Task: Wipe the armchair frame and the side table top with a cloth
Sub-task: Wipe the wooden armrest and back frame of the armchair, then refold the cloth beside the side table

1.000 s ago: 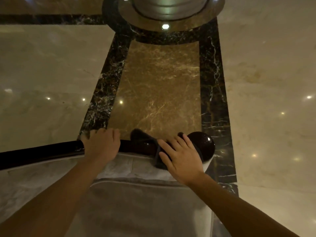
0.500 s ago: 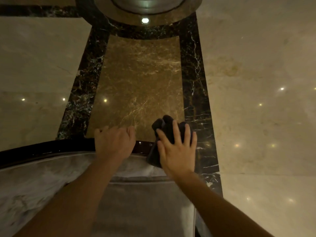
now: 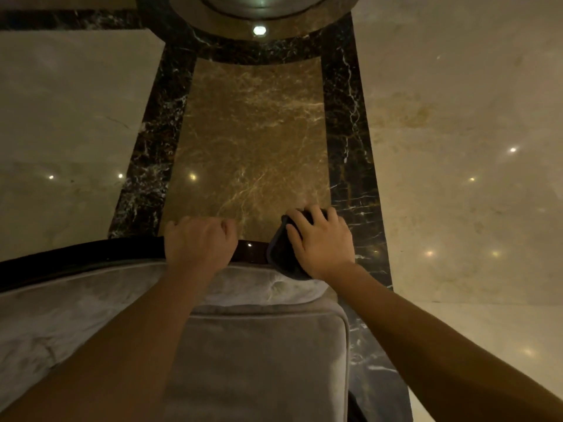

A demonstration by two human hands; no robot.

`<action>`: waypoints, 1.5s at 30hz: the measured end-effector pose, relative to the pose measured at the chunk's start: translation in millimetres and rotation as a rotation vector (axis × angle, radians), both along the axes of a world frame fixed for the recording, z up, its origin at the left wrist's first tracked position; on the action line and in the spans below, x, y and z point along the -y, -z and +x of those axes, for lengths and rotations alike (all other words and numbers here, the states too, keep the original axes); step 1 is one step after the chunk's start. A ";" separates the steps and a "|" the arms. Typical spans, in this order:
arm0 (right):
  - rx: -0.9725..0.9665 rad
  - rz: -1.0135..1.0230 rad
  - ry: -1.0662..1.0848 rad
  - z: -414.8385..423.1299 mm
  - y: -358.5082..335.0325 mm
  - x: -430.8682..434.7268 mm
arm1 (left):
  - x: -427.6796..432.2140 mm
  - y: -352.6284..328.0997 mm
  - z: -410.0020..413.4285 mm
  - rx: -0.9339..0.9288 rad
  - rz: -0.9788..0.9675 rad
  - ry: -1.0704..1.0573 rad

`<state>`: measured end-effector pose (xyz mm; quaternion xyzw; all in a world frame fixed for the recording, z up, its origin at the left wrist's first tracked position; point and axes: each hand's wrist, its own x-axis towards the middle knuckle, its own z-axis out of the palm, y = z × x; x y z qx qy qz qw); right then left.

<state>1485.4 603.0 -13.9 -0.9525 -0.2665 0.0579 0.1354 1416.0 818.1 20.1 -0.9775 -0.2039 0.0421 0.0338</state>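
The armchair's dark glossy wooden frame (image 3: 91, 254) curves along the top of the grey velvet backrest (image 3: 76, 306). My left hand (image 3: 199, 242) grips the frame rail with curled fingers. To its right my right hand (image 3: 323, 239) presses a dark cloth (image 3: 283, 257) over the round end of the frame, fingers wrapped over it. The cloth and hand hide the frame's knob. The side table is not in view.
A grey seat cushion (image 3: 259, 367) lies below my arms. Beyond the chair is a polished marble floor (image 3: 253, 132) with black veined borders (image 3: 347, 132). A round column base (image 3: 262, 13) stands at the top of the view.
My right hand has slid the cloth rightward along the frame and over the round end knob, which was exposed a second ago. My left hand has shifted right along the rail.
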 end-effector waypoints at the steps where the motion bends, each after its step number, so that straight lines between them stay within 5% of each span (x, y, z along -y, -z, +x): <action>1: -0.050 0.018 -0.031 7.0 1.2 7.6 | -0.4 0.5 -1.1 -0.004 0.008 0.010; 5: -0.250 0.118 0.122 44.5 0.2 -2.4 | -0.6 1.5 -0.7 0.005 0.026 0.004; 10: -0.151 0.108 0.155 71.8 -29.1 -22.1 | -0.3 -2.4 0.8 -0.138 -0.009 -0.025; 12: -0.183 0.264 0.110 75.8 -58.4 -27.3 | -5.8 -11.2 11.4 -0.298 -0.225 -0.126; 13: -0.244 0.301 0.047 76.6 -71.4 -27.8 | -6.9 -17.4 18.8 -0.307 -0.482 -0.243; 15: -0.387 0.240 -0.194 70.6 -110.2 -36.5 | -9.0 -49.1 24.1 -0.170 -1.099 -0.510; 17: -0.447 0.153 -0.423 54.9 -150.5 -46.4 | -3.1 -86.0 9.4 0.042 -1.400 -0.664; 21: -0.456 0.152 -0.737 -4.4 -221.0 -69.4 | 11.7 -144.7 -67.0 0.243 -1.649 -0.814; 25: -0.569 0.232 -0.854 -73.8 -266.7 -73.8 | 24.9 -189.7 -165.4 0.640 -1.745 -0.960; 30: -0.699 0.040 -0.901 -163.0 -298.6 -54.0 | 84.6 -246.2 -319.1 1.073 -1.715 -1.063; 36: -0.696 -0.287 -1.356 -333.5 -305.4 4.7 | 243.4 -268.5 -517.2 1.454 -1.391 -1.262; 41: -0.605 -0.283 -1.582 -463.0 -298.9 69.7 | 387.6 -254.1 -640.8 1.321 -0.898 -1.549; 45: -0.794 -0.283 -1.727 -581.9 -298.4 145.8 | 517.5 -263.4 -720.7 1.340 -0.497 -1.766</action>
